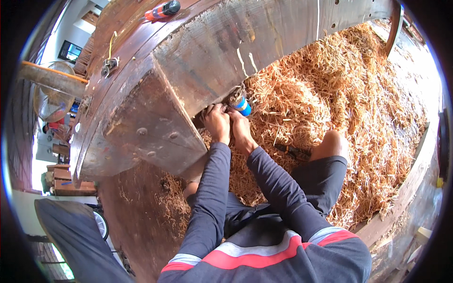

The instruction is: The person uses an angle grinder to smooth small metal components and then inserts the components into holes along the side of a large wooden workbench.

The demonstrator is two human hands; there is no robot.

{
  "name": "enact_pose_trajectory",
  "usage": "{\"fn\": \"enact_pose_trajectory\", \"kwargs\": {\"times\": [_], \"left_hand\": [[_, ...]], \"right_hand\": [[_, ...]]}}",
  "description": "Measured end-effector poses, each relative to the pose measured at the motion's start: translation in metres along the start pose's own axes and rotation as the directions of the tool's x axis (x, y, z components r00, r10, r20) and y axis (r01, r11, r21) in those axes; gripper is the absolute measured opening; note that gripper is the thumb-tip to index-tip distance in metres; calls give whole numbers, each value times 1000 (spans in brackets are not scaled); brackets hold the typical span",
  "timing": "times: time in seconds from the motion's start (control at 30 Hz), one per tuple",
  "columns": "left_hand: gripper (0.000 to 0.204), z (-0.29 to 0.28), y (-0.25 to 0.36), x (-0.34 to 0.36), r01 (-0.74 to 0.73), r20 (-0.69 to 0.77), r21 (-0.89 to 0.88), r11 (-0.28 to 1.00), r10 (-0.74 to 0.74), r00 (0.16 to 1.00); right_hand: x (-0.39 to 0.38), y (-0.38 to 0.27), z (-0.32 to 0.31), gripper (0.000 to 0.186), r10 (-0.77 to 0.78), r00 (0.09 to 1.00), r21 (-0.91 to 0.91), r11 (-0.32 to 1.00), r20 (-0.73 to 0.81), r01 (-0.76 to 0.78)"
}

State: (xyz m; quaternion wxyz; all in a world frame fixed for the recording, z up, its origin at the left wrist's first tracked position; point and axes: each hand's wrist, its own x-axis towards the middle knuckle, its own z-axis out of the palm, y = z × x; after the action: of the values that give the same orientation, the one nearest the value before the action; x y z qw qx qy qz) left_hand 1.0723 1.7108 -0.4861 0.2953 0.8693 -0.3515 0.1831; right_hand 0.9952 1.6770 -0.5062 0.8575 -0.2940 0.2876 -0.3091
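My left hand (217, 123) reaches up to the lower edge of the heavy wooden bench (203, 61), its fingers curled in and partly hidden. Right beside it is my right hand (242, 130), also closed, its fingertips tucked out of sight. Touching or very near the right fingers is a blue cylindrical piece (243, 107) with a yellowish band, joined to a darker, dirty part above. Whatever the fingers grip between them cannot be made out.
Curly wood shavings (302, 94) are heaped to the right and around my legs. A black tool (289, 150) lies on them by my knee. On the bench top are a red-and-black handled tool (163, 10) and a small metal device (109, 67). A wooden board (396, 193) borders the shavings.
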Motion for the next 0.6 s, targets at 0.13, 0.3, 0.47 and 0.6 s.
{"fn": "enact_pose_trajectory", "kwargs": {"times": [0.13, 0.3, 0.47, 0.6], "left_hand": [[13, -8, 4, 2, -105, 98, 9, 994, 103, 990], [19, -14, 3, -3, -90, 124, 24, 996, 86, 989], [22, -22, 16, -2, 279, 173, -318, 906, -234, 957], [30, -53, 14, -15, 235, 185, -372, 898, -177, 967]], "right_hand": [[4, 23, -14, 29, -143, 980, -42, 989, -136, 139], [-2, 33, -12, 34, -151, 984, -15, 989, -97, 150], [8, 19, 10, 28, -125, 985, 49, 990, -116, 131], [-3, 11, 38, 36, -242, 930, -359, 924, -276, 134]]}}
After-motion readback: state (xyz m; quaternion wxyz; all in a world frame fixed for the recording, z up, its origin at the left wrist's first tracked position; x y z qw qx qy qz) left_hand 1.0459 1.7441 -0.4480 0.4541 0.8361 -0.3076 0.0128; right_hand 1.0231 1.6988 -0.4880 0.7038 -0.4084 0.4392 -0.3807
